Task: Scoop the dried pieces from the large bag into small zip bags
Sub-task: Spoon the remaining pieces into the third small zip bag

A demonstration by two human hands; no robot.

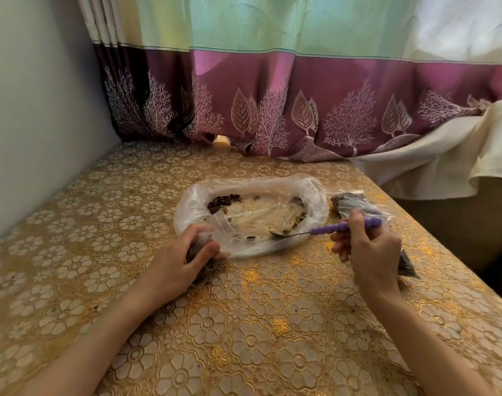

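Note:
The large clear bag (pixel 312 192) lies spread wide on the table, with dark dried pieces (pixel 222 202) heaped at its far left and a few scattered along its right side. My left hand (pixel 184 258) grips a small zip bag (pixel 218 224) at the large bag's near left edge; its mouth points up toward the large bag and dark pieces show inside it. My right hand (pixel 366 244) holds a spoon by its purple handle (pixel 346 226). The spoon's metal bowl (pixel 281 233) sits low inside the large bag with some pieces in it.
Two filled small bags lie on the table's right side: one (pixel 346 204) beyond my right hand, one (pixel 408 265) near the table's right edge. A gold floral cloth (pixel 258 324) covers the table. A purple curtain (pixel 272 110) hangs behind, a wall stands left, cream fabric (pixel 443 155) right.

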